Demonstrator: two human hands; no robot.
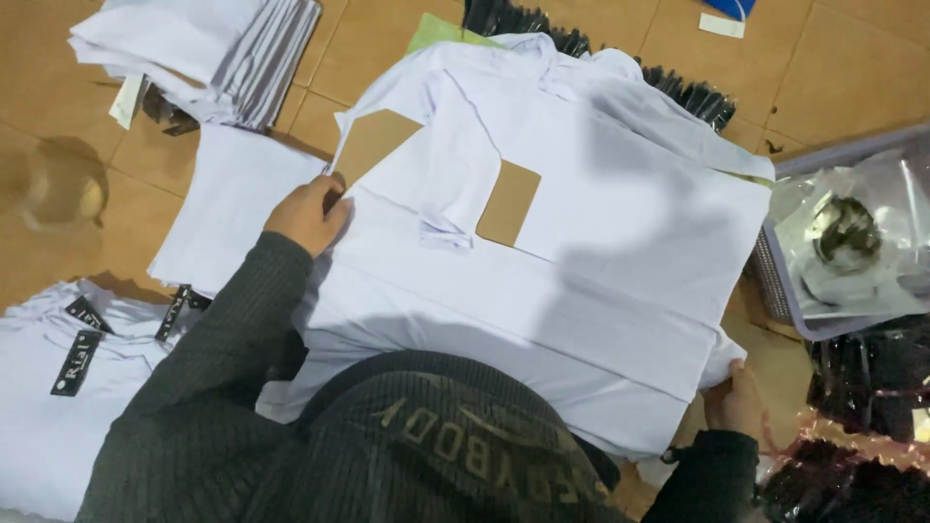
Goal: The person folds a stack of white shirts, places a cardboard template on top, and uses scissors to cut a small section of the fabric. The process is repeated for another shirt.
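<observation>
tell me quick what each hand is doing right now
Left hand: closed on the edge of the white shirt.
Right hand: gripping the shirt's lower corner.

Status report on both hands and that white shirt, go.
Left hand gripping the folded white shirt's left edge beside brown cardboard insert. Right hand holding its lower right corner. Nothing lying on top.
</observation>
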